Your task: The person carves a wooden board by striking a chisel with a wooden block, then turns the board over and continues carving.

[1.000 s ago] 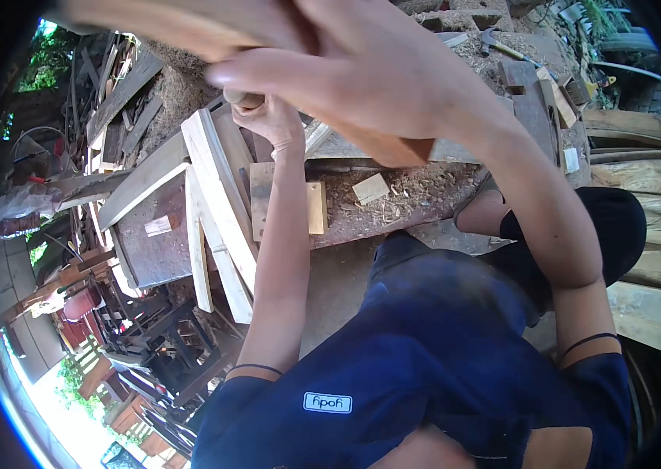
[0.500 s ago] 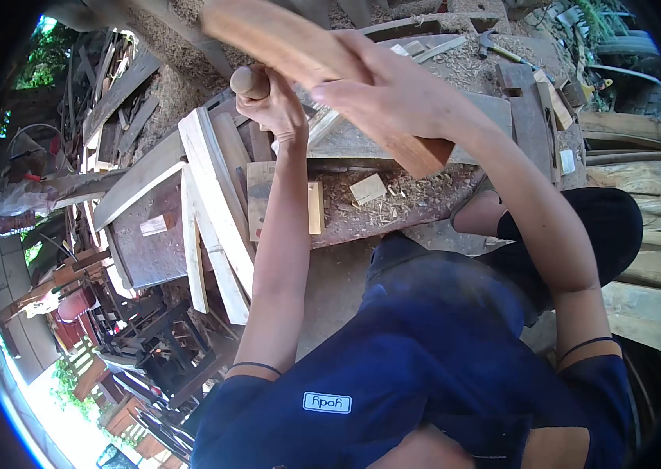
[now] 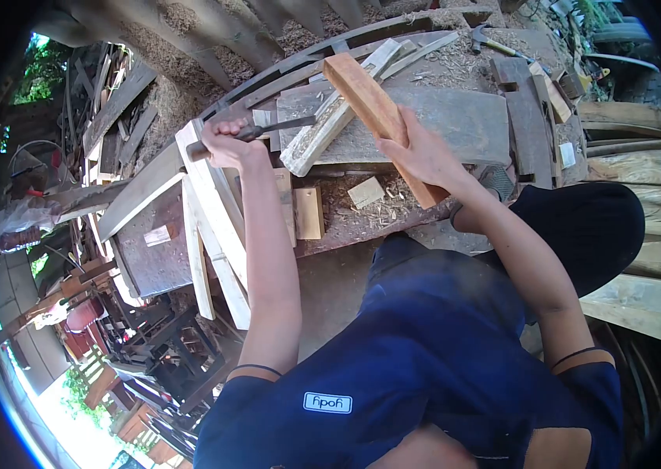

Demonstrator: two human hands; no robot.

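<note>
My left hand [image 3: 233,148] is wrapped round the handle of a chisel [image 3: 287,125], whose blade points right. The blade's tip is over or against a pale wooden piece [image 3: 316,141] with a chiselled recess, lying slantwise on a wide grey board [image 3: 456,125]. Whether the tip touches the wood I cannot tell. My right hand [image 3: 424,156] grips a thick reddish-brown wooden bar [image 3: 370,98] near its lower half. The bar slants across the board, just right of the pale piece, and hides part of it.
Long pale planks [image 3: 217,211] lean at the left of the bench. Small wood blocks [image 3: 366,192] and shavings lie along its near side. A hammer [image 3: 499,45] rests at the far right, beyond a dark notched timber [image 3: 524,125]. My foot [image 3: 471,217] is at the bench's near edge.
My left hand has moved left and slightly down, and the chisel has tilted from upright to nearly flat. The bar has come down and right from above it, exposing the pale piece.
</note>
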